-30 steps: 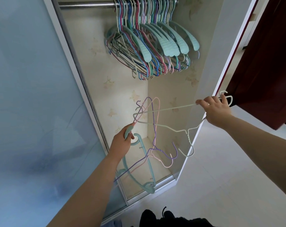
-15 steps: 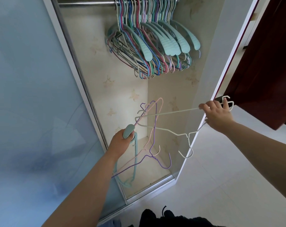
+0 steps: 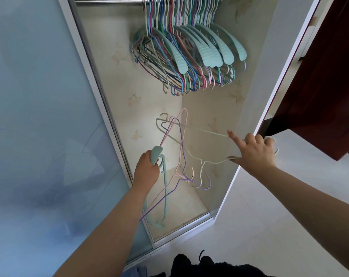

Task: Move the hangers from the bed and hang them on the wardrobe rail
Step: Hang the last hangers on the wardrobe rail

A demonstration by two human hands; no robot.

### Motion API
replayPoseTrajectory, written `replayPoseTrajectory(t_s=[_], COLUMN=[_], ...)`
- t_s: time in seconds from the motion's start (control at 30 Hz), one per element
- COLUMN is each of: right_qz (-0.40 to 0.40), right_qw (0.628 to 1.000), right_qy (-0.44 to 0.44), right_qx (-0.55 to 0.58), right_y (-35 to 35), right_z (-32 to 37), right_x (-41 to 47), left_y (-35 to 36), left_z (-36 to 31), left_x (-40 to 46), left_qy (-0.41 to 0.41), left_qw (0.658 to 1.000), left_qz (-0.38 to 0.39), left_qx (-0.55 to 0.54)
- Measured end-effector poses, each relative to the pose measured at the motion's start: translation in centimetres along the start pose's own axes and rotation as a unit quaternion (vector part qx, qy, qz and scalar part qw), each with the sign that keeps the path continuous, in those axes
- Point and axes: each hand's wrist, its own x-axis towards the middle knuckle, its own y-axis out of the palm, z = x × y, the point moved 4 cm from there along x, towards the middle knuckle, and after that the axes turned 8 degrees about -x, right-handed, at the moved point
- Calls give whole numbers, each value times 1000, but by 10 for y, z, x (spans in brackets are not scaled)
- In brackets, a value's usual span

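The left hand (image 3: 147, 168), low in the middle of the frame, is gripping a bundle of hangers (image 3: 179, 156) by the broad teal shoulder end of one of them, with the fingers curled tightly round it. The thin pink, purple and teal wires are fanning upward and downward from that fist. The right hand (image 3: 253, 151), at middle right, is holding a single cream hanger (image 3: 204, 131) whose long axis is lying nearly level, running leftward from the hand into the bundle. Its index finger is sticking out straight along the upper wire, while the thumb and remaining fingers are curling round the wire at the near end. The far end of the cream hanger is crossing the pink and purple wires, and whether it is hooked through them or only lying beside them cannot be told. Its hook is hanging downward near the frame's centre.

The wardrobe rail (image 3: 109, 1) is sitting at the top edge of the frame, well above both hands, with a crowded row of hung hangers (image 3: 189, 52) filling its right stretch. The right hand is nearer that row, so the cream hanger probably needs drawing rightward free of the bundle, then turning hook-up and lifting to the rail.
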Motion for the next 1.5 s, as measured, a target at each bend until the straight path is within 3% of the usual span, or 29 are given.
replayPoseTrajectory(t_s=[0.1, 0.33, 0.47, 0.6, 0.7, 0.9, 1.07, 1.23, 1.5], right_qz=[-1, 115, 191, 237, 217, 88, 124, 168, 119], right_qw=[999, 993, 978, 970, 976, 992, 990, 982, 990], right_qy=[30, 27, 40, 10, -6, -88, -55, -54, -32], right_qx=[11, 25, 72, 53, 29, -29, 38, 65, 66], right_y=[-6, -18, -23, -20, -18, -16, -2, 4, 16], right_z=[2, 21, 38, 47, 44, 10, -8, -18, -17], right_x=[-4, -13, -9, -7, -6, 0, 12, 15, -4], left_y=[1, 6, 14, 15, 12, -1, 8, 12, 18], left_z=[3, 3, 0, -3, 0, 19, 17, 30, 51], left_x=[-3, -7, -10, -11, -12, -8, -10, -9, -4], left_qy=[-19, -46, -38, -23, -30, -51, -59, -121, -185], left_qw=[1000, 999, 995, 981, 973, 975, 972, 976, 982], left_qz=[7, 5, 6, 5, 11, -5, 14, 25, -6], left_qx=[14, 26, 94, 191, 229, 218, 228, 178, 38])
